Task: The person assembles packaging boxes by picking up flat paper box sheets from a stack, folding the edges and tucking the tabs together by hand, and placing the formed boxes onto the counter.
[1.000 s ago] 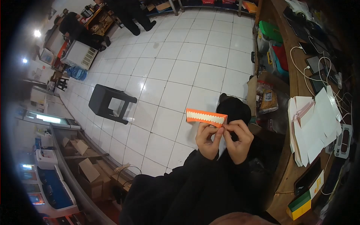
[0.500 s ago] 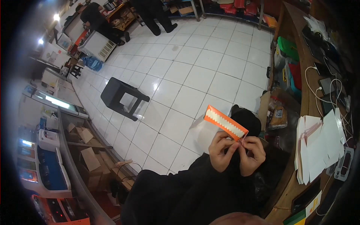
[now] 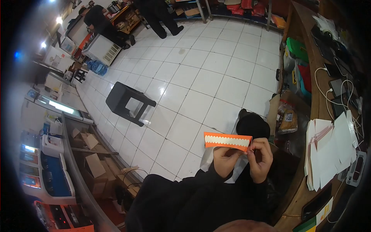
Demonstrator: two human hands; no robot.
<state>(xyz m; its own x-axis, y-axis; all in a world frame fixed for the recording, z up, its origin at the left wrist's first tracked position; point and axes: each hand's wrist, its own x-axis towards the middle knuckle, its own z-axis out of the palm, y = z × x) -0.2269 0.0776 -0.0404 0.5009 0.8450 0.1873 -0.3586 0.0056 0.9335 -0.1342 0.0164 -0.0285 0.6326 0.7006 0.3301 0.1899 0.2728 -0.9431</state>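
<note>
An orange piece of printed paper or card [image 3: 228, 141] with a white scalloped strip is held up in front of me, its long side nearly level. My left hand [image 3: 225, 161] is closed on its lower edge, the fingertips partly behind it. At its right end my right hand [image 3: 260, 160] pinches the corner, where a thin pinkish band or string shows; its exact path is too small to make out. Something white and sheet-like [image 3: 207, 157] shows beneath and behind my hands.
A wooden counter [image 3: 295, 207] at my right bears a stack of white papers [image 3: 328, 150], cables and phones. A black stool [image 3: 129, 102] stands on the tiled floor [image 3: 185, 112]. Open cartons [image 3: 94, 164] fill a shelf at left. Two people [image 3: 101, 23] stand at the back.
The orange piece has turned from a steep slant to nearly level, its left end coming down. My left hand has moved slightly left and down, apart from my right.
</note>
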